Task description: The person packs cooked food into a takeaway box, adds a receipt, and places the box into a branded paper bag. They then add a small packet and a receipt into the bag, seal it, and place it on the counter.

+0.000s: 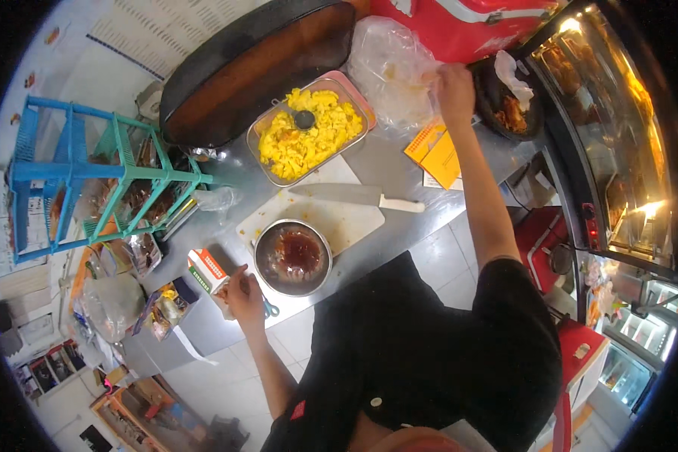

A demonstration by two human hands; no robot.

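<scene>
Your right hand (455, 89) was at the right side of the clear bag (392, 71), arm stretched across the bench (237, 205), its fingers bunched near the plastic; I could not tell whether they were clamped on it. The bag lay crumpled just beyond the tray (316, 167) of yellow food, with the dark bowl (490, 120) to the right of your hand. Film that thin probably called for a light pinch at one edge; a full fistful might have dragged or torn it. Your forearm lay just beside the card (437, 153), so lifting the elbow slightly would have spared it a nudge.

Your left hand (242, 295) was at the near end of the box (209, 265), fingers bent and partly apart; whether they closed on it, I could not tell. A steady, small movement suited that side best, since the steel pan (267, 256) with red sauce stood just beside those fingers, and a knock could have spilled it. The knife (346, 195) lay on the board (358, 218), handle past its edge, worth avoiding.
</scene>
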